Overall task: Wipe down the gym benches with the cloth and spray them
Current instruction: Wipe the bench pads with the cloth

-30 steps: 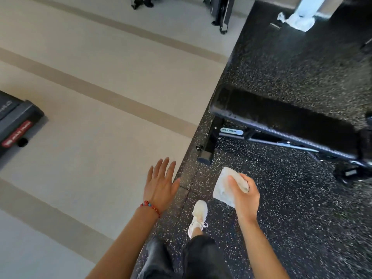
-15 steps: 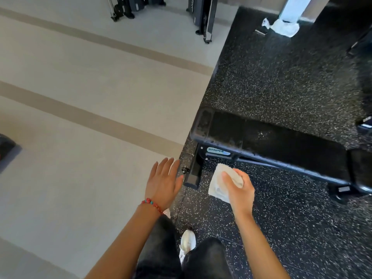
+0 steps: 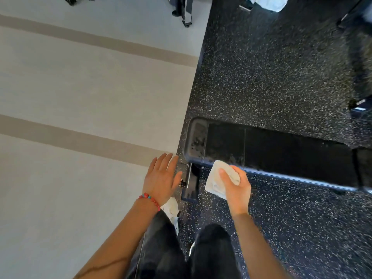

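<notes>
A black padded gym bench (image 3: 281,150) runs from the centre to the right edge, standing on speckled black rubber flooring. Its left end pad looks wet and streaked. My right hand (image 3: 236,186) grips a bunched white cloth (image 3: 218,178) at the bench's near edge, close to the left end. My left hand (image 3: 162,178) hovers with straight spread fingers, holding nothing, just left of the bench's foot (image 3: 191,184). No spray bottle is in view.
Pale flooring with tan stripes (image 3: 80,141) fills the left. The rubber mat's edge (image 3: 193,87) runs down the middle. Black machine bases (image 3: 184,11) stand at the top, a white cloth pile (image 3: 273,3) at the top right. My legs and a white shoe (image 3: 171,212) are below.
I have stepped closer, so the bench now lies right below me. My right hand with the cloth has come up to the bench's near edge. My left hand stays spread.
</notes>
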A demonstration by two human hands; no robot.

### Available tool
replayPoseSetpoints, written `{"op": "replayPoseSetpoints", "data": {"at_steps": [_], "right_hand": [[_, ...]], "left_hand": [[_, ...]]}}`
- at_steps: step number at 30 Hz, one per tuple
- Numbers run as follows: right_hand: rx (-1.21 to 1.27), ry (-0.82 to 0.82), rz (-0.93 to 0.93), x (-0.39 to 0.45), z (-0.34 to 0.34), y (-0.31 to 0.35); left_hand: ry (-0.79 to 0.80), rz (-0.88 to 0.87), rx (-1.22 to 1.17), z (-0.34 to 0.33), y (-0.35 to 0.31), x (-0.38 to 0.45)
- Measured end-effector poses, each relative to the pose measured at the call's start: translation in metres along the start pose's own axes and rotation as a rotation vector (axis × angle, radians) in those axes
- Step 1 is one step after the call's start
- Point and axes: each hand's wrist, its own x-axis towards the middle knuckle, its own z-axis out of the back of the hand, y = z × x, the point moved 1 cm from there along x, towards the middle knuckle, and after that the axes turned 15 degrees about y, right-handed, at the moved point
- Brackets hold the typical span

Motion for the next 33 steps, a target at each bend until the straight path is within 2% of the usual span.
{"op": "replayPoseSetpoints", "data": {"at_steps": [6, 17, 22, 27, 30, 33], "right_hand": [[-0.089, -0.037, -0.049, 0.063, -0.025, -0.013], [-0.175, 0.047, -0.034, 0.209, -0.072, -0.107], [-0.425, 0.073, 0.096, 0.252, -0.09, -0.149], [-0.809, -0.03, 0.25, 0.27, -0.103, -0.162], [-0.862, -0.052, 0.296, 0.292, -0.108, -0.15], [-0.864, -0.059, 0.218, 0.343, -0.117, -0.125]], "left_hand": [[0.075, -0.029, -0.034, -0.021, 0.022, 0.063], [0.121, -0.032, -0.102, -0.142, 0.058, 0.177], [0.173, -0.011, -0.154, -0.203, 0.071, 0.213], [0.203, 0.019, -0.173, -0.246, 0.08, 0.228], [0.178, 0.021, -0.173, -0.253, 0.082, 0.23], [0.157, 0.008, -0.143, -0.256, 0.083, 0.229]]}}
